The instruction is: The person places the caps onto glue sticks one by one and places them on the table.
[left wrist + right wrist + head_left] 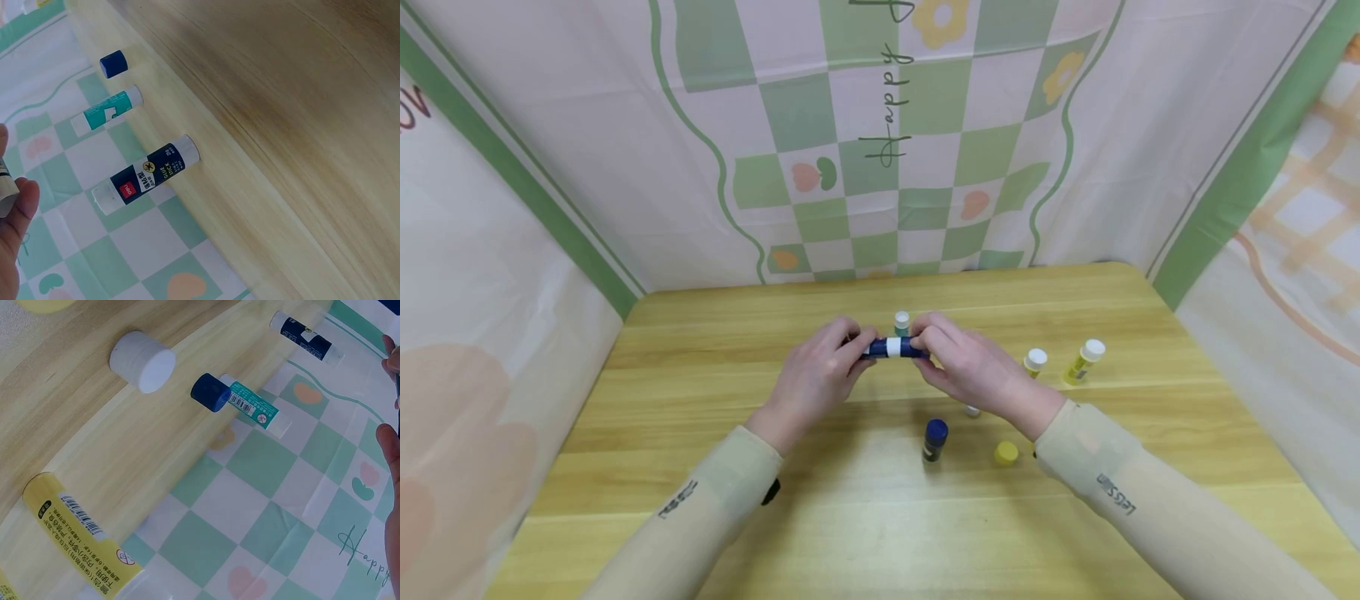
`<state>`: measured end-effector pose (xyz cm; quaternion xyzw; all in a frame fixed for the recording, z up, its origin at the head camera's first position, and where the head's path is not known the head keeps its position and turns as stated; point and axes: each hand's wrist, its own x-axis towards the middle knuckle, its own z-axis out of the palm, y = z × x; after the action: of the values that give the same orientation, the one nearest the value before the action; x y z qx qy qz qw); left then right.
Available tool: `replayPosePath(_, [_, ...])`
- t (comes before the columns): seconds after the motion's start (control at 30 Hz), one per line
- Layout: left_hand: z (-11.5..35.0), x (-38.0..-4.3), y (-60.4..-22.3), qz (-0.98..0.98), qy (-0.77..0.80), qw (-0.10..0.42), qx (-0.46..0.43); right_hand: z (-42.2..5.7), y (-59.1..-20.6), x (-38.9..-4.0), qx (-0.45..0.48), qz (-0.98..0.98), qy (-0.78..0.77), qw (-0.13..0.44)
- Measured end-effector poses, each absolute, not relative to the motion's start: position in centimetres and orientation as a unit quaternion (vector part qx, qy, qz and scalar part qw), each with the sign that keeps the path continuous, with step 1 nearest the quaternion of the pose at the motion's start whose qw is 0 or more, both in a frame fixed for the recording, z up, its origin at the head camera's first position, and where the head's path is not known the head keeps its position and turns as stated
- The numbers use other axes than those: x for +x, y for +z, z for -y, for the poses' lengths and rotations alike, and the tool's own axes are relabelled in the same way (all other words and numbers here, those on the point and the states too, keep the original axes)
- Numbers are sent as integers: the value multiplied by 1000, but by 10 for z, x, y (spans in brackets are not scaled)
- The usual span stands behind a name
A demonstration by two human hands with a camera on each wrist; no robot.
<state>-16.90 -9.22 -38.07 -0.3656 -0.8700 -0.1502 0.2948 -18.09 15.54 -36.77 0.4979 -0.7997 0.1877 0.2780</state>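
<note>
Both hands hold a dark blue glue stick with a white band, level above the table. My left hand pinches its left end, and my right hand grips the other end. In the left wrist view, a pale end of the glue stick shows between thumb and finger. Behind it stands a teal glue stick. A navy glue stick with a white cap stands upright beside the teal one in the left wrist view. A blue cap lies near the teal stick.
Two yellow glue sticks, one at far right and one beside it, stand beyond my right forearm. Nearer are a blue-topped dark cylinder, a yellow cap and a white cap. A patterned cloth rises behind the wooden table.
</note>
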Motion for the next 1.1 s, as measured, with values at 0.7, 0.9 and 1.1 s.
replayPosePath(0.7, [93, -169, -381, 870, -138, 294, -371, -154, -368, -180, 507, 799, 191, 260])
replayPosePath(0.9, [92, -169, -382, 864, -138, 303, -378, -154, -368, -180, 505, 802, 196, 252])
replayPosePath(1.1, [91, -169, -381, 865, -129, 302, -379, -154, -369, -179, 501, 805, 198, 246])
